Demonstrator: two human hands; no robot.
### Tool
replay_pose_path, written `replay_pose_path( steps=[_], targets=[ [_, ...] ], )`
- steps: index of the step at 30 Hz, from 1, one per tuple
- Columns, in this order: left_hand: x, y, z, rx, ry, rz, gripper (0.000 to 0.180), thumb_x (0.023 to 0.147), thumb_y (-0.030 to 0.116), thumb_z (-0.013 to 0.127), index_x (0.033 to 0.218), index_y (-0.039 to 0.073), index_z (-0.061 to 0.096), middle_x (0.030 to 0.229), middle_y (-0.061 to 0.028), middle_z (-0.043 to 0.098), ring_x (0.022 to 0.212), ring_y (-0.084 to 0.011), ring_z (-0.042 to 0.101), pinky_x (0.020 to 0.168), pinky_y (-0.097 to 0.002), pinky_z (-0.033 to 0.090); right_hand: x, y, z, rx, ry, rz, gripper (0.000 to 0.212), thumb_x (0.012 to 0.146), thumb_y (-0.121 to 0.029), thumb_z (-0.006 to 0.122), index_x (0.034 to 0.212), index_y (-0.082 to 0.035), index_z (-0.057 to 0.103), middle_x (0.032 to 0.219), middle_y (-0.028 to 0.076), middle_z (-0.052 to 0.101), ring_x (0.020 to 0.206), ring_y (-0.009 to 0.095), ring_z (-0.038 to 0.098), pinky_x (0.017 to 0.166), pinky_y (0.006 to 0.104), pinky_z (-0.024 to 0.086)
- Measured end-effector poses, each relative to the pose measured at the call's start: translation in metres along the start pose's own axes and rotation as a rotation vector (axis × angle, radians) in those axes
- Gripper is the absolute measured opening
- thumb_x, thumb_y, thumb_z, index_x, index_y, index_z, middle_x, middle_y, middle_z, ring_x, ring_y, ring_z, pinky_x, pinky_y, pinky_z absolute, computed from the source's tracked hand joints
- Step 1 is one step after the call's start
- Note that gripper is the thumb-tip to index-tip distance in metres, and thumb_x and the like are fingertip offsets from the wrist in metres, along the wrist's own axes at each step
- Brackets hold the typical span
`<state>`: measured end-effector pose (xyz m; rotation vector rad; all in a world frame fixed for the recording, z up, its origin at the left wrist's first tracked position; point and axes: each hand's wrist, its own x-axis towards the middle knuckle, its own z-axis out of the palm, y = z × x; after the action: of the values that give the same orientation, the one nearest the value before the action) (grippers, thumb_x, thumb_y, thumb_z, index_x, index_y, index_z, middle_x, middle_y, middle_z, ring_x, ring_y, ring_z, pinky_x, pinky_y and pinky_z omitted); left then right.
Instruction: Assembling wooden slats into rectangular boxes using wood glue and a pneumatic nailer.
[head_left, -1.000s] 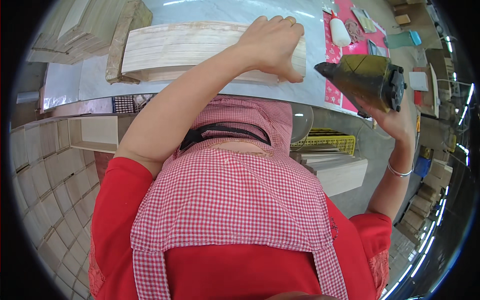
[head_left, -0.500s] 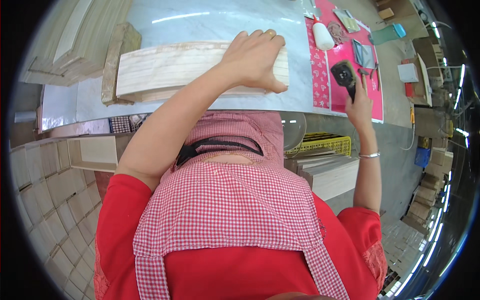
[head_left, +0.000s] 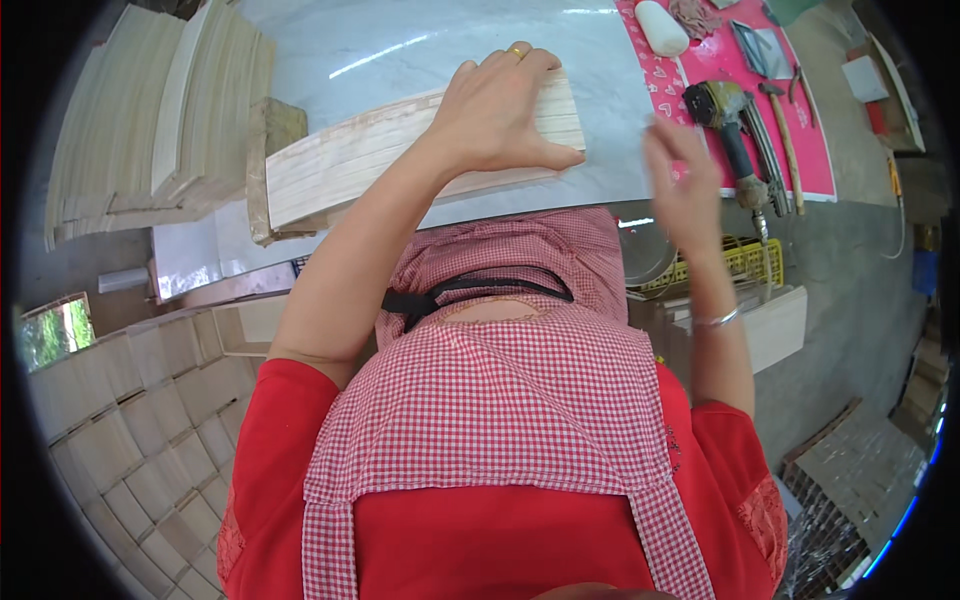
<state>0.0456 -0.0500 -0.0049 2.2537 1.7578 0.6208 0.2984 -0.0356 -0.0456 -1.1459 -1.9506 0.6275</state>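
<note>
A pale wooden box stands on the table in front of me, its left end against a rough wooden block. My left hand spans its right end, thumb on the near edge and fingers over the far edge. In the air between the box and the pink mat is my right hand, slightly blurred, fingers apart and holding nothing. An air nail gun with a black handle lies on the mat just right of that hand, its hose fitting toward the near edge.
A hammer lies beside the nail gun on the pink mat. Farther back are a white bottle and a crumpled cloth. Stacked wooden boards fill the far left. A yellow crate and more boards sit below the table's right side.
My right hand has let go of the nail gun, which now lies on the mat, and has moved left toward the box. My left hand keeps its hold; the whole view has shifted.
</note>
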Motion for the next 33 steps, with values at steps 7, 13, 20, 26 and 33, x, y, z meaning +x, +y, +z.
replay_pose_path(
  steps=[7,13,20,26,33],
  targets=[
    [0.002,0.008,-0.01,0.007,-0.074,-0.01,0.092,0.056,0.05,0.084,0.127,-0.002,0.057,0.116,-0.0189,0.062,0.108,-0.0346,0.061,0.092,-0.0439,0.047,-0.036,-0.058,0.04,0.286,0.05,-0.007,0.035,0.083,-0.003,0.071,0.117,0.003,0.064,0.105,0.018,0.067,0.095,0.03,0.067,0.086,0.0366,0.052],
    [0.004,0.008,-0.01,-0.002,-0.059,-0.005,0.092,0.056,0.047,0.088,0.126,-0.004,0.057,0.115,-0.0209,0.062,0.105,-0.0364,0.062,0.091,-0.0429,0.05,-0.037,-0.06,0.041,0.3,0.049,-0.01,0.041,0.084,-0.003,0.072,0.123,0.003,0.062,0.108,0.014,0.064,0.099,0.023,0.063,0.09,0.0331,0.049],
    [0.005,0.007,-0.009,-0.006,-0.039,0.006,0.091,0.055,0.045,0.088,0.125,-0.004,0.057,0.115,-0.0206,0.062,0.104,-0.0363,0.063,0.09,-0.0424,0.051,-0.036,-0.064,0.041,0.337,0.027,0.009,0.047,0.08,-0.002,0.075,0.124,0.003,0.061,0.112,0.013,0.061,0.101,0.023,0.06,0.091,0.0336,0.048],
    [0.003,0.007,-0.008,-0.007,-0.025,0.008,0.089,0.055,0.045,0.087,0.123,-0.004,0.058,0.114,-0.0194,0.062,0.103,-0.0361,0.062,0.089,-0.0431,0.051,-0.033,-0.061,0.042,0.33,0.022,0.005,0.046,0.077,-0.004,0.076,0.119,0.005,0.061,0.113,0.017,0.061,0.102,0.031,0.063,0.089,0.0376,0.05],
    [0.001,0.008,-0.006,-0.003,-0.013,-0.024,0.086,0.056,0.047,0.084,0.123,-0.001,0.058,0.115,-0.0167,0.062,0.108,-0.0348,0.059,0.093,-0.0435,0.047,-0.017,-0.035,0.005,0.031,-0.177,-0.228,0.048,0.082,-0.007,0.075,0.126,0.003,0.06,0.12,0.019,0.062,0.113,0.032,0.061,0.096,0.0381,0.048]
  ],
)
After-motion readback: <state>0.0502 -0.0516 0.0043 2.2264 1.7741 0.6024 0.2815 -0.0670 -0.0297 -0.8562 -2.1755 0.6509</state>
